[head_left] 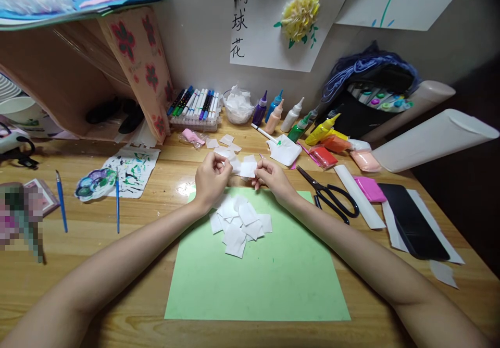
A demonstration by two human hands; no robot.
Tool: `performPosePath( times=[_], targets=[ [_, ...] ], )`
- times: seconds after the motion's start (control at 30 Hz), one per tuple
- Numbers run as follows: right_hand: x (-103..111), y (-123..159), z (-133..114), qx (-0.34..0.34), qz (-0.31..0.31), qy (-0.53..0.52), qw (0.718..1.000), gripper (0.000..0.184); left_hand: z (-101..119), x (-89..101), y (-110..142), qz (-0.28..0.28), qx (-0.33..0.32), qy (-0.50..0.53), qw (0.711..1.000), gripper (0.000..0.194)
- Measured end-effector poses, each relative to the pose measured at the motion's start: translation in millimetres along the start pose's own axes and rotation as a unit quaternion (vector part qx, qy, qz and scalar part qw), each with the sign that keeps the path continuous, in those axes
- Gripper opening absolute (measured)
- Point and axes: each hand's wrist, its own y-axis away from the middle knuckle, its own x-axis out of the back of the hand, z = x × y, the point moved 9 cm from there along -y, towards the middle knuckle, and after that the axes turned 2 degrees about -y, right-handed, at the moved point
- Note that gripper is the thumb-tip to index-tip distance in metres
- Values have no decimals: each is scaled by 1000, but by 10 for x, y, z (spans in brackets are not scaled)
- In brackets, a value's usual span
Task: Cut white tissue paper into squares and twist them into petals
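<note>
My left hand [213, 177] is closed in a pinch at the far edge of a green sheet [260, 288], with a thin white paper piece [234, 163] at its fingertips. Close beside it, my right hand [272, 177] pinches the edge of a white paper square [248, 168]. The two pieces almost meet or overlap; I cannot tell which. Nearer me, a loose pile of white paper squares [238, 223] lies on the green sheet. A few more white paper scraps [227, 140] rest on the table just past my left hand.
Black scissors [332, 194] lie right of the green sheet, near a phone [414, 222]. Glue bottles [291, 114], a marker set [197, 108] and a bowl of white tissue [239, 106] stand along the wall. Paintbrushes [117, 202] and a paint-stained sheet [135, 171] are at left.
</note>
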Motion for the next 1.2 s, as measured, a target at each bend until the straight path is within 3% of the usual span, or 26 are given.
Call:
performPosePath(
  times=[0.17,0.37,0.5,1.2],
  targets=[
    [-2,-10,18,-10,-2,-6,1000,14,-29,59,-23,19,21,-84,996,11],
    [-62,16,-11,-13,-22,5,1000,18,323,-103,136,-59,-135,-129,981,15],
    [-99,39,-44,-10,-38,14,999,20,377,-179,198,-82,-184,-137,970,15],
    [-110,47,-47,-13,-57,23,998,19,336,-184,181,-86,-177,-123,973,18]
  ],
)
